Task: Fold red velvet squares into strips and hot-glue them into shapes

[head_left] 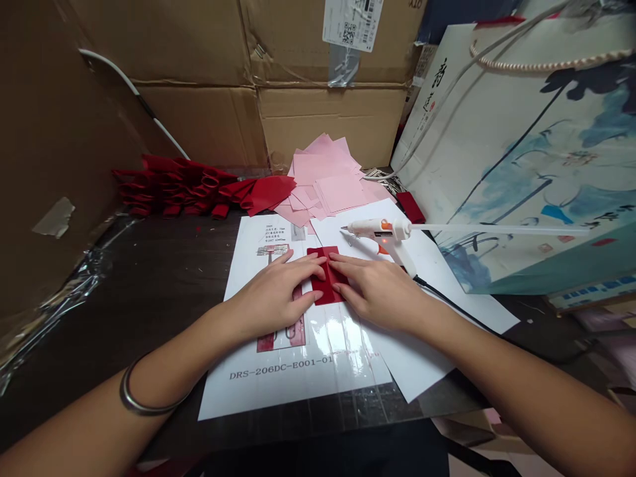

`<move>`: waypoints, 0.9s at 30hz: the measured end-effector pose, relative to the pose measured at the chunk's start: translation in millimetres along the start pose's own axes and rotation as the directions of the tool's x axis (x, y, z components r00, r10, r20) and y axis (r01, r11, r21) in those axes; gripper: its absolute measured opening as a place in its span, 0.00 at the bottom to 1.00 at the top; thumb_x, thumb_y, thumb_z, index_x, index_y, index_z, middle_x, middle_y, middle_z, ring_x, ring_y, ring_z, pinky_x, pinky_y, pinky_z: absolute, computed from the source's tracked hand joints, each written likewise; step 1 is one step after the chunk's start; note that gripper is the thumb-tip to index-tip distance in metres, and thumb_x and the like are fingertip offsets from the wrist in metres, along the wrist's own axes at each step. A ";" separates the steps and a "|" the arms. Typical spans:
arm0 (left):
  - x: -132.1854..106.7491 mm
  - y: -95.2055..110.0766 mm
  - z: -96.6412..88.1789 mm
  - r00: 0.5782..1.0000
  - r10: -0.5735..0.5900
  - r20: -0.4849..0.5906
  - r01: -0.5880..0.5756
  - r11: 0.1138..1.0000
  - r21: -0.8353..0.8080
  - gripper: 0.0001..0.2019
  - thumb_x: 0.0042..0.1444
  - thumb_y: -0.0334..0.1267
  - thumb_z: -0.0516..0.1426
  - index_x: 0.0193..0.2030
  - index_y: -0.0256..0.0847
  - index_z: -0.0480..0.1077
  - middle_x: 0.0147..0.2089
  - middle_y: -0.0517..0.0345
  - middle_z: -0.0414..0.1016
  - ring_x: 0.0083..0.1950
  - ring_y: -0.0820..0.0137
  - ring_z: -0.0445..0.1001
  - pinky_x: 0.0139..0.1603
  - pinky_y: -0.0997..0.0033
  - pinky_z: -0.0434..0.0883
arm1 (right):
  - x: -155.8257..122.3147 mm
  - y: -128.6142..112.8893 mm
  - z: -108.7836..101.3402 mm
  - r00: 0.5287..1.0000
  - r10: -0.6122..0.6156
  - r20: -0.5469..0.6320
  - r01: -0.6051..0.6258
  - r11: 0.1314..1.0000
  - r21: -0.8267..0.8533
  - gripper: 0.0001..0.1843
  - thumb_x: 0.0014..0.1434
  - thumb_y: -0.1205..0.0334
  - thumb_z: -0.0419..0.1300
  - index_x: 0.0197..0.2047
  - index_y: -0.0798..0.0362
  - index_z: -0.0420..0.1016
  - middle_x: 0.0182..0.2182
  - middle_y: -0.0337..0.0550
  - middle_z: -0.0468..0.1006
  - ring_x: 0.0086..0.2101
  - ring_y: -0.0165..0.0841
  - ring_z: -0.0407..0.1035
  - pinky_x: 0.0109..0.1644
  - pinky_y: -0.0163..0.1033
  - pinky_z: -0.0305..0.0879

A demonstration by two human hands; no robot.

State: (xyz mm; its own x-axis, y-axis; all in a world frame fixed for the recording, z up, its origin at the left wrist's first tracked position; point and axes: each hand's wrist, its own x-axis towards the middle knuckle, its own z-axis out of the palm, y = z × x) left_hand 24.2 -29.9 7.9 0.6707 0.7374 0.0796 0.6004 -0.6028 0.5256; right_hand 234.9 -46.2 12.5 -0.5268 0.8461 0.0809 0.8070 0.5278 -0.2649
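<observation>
Head view — left fingers [303, 266] and right fingers [348, 268] flat, open, on red piece [324, 290] — sheet [318, 392] reads DRS-206DC-E001-01.

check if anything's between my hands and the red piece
Nothing visible stands in the way. The fingertips of the left hand and the right hand rest directly on the red piece, which lies on the glossy printed sheet.

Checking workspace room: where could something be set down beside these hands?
Dark tabletop lies bare between the cardboard wall and the printed sheet, left of the left hand. Crowded ahead of the right hand: pink paper squares, red pieces, the glue gun.
</observation>
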 end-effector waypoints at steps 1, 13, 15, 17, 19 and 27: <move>0.6 -0.3 0.7 1.000 -0.010 -0.014 0.010 1.000 -0.013 0.09 0.63 0.39 0.55 0.48 0.46 0.72 0.64 0.56 0.69 0.65 0.62 0.66 0.72 0.47 0.49 | 0.0 0.0 -0.2 1.000 0.004 0.000 -0.004 1.000 -0.002 0.21 0.66 0.61 0.49 0.58 0.52 0.72 0.55 0.44 0.77 0.45 0.45 0.76 0.46 0.51 0.71; 3.6 5.0 0.7 0.996 -0.087 -0.029 0.089 0.994 0.062 0.22 0.61 0.43 0.57 0.61 0.45 0.66 0.58 0.51 0.73 0.59 0.56 0.69 0.69 0.43 0.51 | 1.2 2.3 -0.8 1.000 0.009 0.019 -0.010 0.999 0.036 0.20 0.66 0.61 0.50 0.58 0.53 0.72 0.52 0.47 0.79 0.48 0.46 0.74 0.51 0.52 0.69; 3.9 3.6 -1.2 0.997 -0.074 -0.008 0.074 0.996 0.043 0.22 0.61 0.43 0.57 0.61 0.45 0.66 0.58 0.51 0.73 0.58 0.56 0.70 0.70 0.42 0.50 | 1.1 2.1 -2.4 1.000 0.002 0.019 -0.003 0.999 0.049 0.20 0.66 0.62 0.50 0.58 0.53 0.72 0.52 0.46 0.79 0.47 0.45 0.75 0.50 0.51 0.68; 4.3 2.3 -2.6 0.998 -0.068 0.016 0.067 0.997 0.026 0.23 0.61 0.43 0.57 0.62 0.45 0.65 0.58 0.51 0.73 0.59 0.57 0.69 0.71 0.43 0.48 | 0.9 1.8 -3.7 1.000 -0.004 0.022 0.003 0.998 0.057 0.19 0.65 0.63 0.50 0.57 0.52 0.72 0.51 0.46 0.79 0.46 0.44 0.75 0.49 0.49 0.68; 4.3 1.7 -3.5 0.997 -0.068 0.035 0.067 0.998 0.022 0.24 0.61 0.43 0.57 0.64 0.45 0.63 0.60 0.52 0.72 0.61 0.57 0.67 0.72 0.45 0.47 | 0.7 1.7 -4.5 1.000 -0.008 0.028 0.006 0.998 0.064 0.19 0.66 0.63 0.50 0.57 0.52 0.72 0.50 0.46 0.79 0.45 0.43 0.75 0.48 0.48 0.68; 3.3 2.0 -2.9 0.996 -0.081 0.023 0.080 0.996 0.028 0.25 0.62 0.43 0.57 0.65 0.45 0.61 0.63 0.51 0.69 0.64 0.56 0.64 0.70 0.43 0.48 | -0.4 3.4 -8.2 0.993 0.023 -0.119 -0.007 0.991 0.131 0.18 0.65 0.66 0.50 0.55 0.52 0.71 0.49 0.46 0.79 0.45 0.41 0.74 0.48 0.47 0.66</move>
State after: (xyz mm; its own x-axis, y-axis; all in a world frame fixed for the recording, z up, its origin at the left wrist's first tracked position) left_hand 26.4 -27.8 11.7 0.6295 0.7768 0.0176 0.6641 -0.5497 0.5068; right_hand 240.1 -44.2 19.4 -0.4725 0.8608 0.1889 0.7688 0.5074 -0.3893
